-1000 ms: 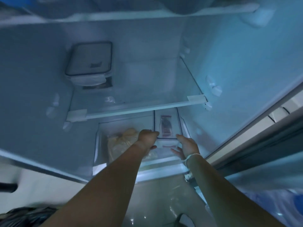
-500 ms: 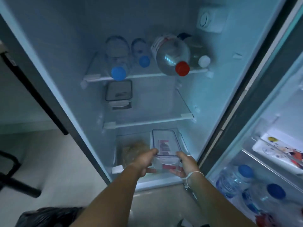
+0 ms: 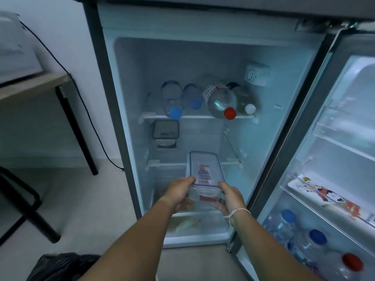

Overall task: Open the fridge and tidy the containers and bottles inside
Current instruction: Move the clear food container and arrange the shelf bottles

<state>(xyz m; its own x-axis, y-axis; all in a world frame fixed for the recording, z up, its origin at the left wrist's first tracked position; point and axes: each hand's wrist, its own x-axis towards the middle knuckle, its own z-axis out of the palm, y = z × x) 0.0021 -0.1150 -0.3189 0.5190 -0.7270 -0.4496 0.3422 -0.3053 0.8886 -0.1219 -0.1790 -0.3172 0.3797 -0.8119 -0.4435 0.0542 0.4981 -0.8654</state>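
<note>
The fridge [image 3: 125,151] stands open. A clear rectangular container [image 3: 205,173] with red contents is held in front of the middle shelf. My left hand [image 3: 178,194] grips its near left corner and my right hand [image 3: 229,197] its near right corner. Several bottles lie on the top shelf, among them a blue-capped bottle [image 3: 172,102] and a large red-capped bottle [image 3: 221,102]. A square lidded container [image 3: 165,133] sits at the back left of the middle shelf [image 3: 231,161]. A pale bag [image 3: 188,224] lies in the bottom drawer.
The open door [image 3: 334,159] is on the right, with several bottles [image 3: 300,238] in its bottom rack and a printed flat box [image 3: 324,197] above. A desk [image 3: 34,84] with a white appliance stands left. A black bag [image 3: 60,266] lies on the floor.
The container has come up out of the bottom drawer in both hands to the height of the middle shelf. My view has drawn back and risen, showing the whole fridge.
</note>
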